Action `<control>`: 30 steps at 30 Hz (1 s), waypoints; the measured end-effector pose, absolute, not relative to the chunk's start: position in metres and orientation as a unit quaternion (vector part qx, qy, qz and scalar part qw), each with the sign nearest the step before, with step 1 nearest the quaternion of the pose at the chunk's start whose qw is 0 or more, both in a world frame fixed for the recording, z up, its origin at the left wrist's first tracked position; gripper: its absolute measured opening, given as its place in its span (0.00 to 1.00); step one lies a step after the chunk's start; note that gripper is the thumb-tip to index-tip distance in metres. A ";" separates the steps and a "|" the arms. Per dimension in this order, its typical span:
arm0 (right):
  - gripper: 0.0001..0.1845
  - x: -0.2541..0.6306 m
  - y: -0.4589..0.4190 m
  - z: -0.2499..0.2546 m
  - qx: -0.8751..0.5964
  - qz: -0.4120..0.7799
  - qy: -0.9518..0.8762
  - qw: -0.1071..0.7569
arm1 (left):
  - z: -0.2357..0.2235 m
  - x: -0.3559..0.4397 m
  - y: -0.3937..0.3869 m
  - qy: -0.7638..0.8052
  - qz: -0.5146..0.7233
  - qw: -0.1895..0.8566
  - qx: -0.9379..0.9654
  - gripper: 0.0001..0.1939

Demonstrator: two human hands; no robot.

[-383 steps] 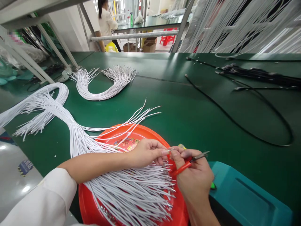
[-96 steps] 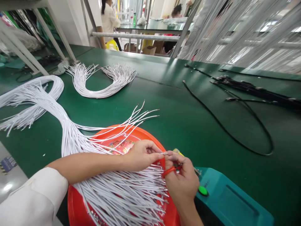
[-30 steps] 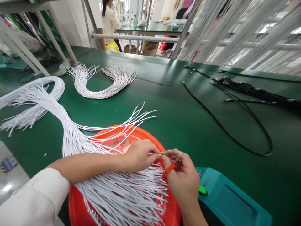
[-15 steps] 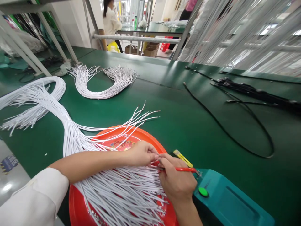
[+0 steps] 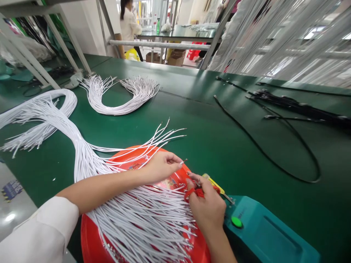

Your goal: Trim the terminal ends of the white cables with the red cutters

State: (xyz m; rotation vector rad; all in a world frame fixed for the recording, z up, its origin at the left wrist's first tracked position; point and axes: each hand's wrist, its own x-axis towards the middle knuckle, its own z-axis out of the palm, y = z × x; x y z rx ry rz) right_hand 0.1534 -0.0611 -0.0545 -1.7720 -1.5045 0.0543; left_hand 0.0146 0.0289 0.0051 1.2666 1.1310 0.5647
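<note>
My left hand (image 5: 166,166) pinches the end of a thin white wire, with its coppery tip (image 5: 184,160) sticking out past the fingers. My right hand (image 5: 207,202) is closed around a red tool (image 5: 199,191) with a loop-like handle; its working end is hidden by my fingers. Beneath both hands is a round red basin (image 5: 87,237) with a printed pattern. A thick bundle of white wires (image 5: 142,219) fans across it, the ends pointing right. Several separate wire ends (image 5: 164,135) reach over the basin's far rim.
Beside my right hand lie a yellow cutter (image 5: 211,182) and a teal device (image 5: 274,230) with a green button. More white wires (image 5: 117,109) curve on the green table (image 5: 186,113). Black cables (image 5: 296,106) lie right. Racks hold hanging strands (image 5: 260,36); a person (image 5: 128,27) stands behind.
My hands have come apart: the left rose slightly with the wire end, now showing its tip. My right hand turned, and the red tool's loop now shows near the thumb.
</note>
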 end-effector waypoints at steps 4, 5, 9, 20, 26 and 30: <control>0.12 0.152 -0.061 -0.048 -0.745 0.124 -0.469 0.458 | 0.021 0.006 0.042 0.490 0.307 0.570 0.583 0.07; 0.12 0.152 -0.060 -0.047 -0.750 0.150 -0.437 0.474 | 0.026 0.003 0.047 0.491 0.326 0.567 0.576 0.06; 0.13 0.153 -0.059 -0.047 -0.749 0.213 -0.383 0.497 | 0.042 -0.008 0.065 0.492 0.393 0.575 0.522 0.03; 0.14 0.145 -0.058 -0.046 -0.691 0.277 -0.321 0.586 | 0.008 -0.018 0.090 0.535 0.279 0.446 0.661 0.29; 0.12 0.142 -0.057 -0.040 -0.678 0.270 -0.303 0.613 | -0.005 -0.010 0.069 0.476 0.119 0.202 0.848 0.23; 0.13 0.144 -0.057 -0.042 -0.666 0.287 -0.291 0.624 | 0.000 -0.010 0.070 0.491 0.124 0.160 0.847 0.17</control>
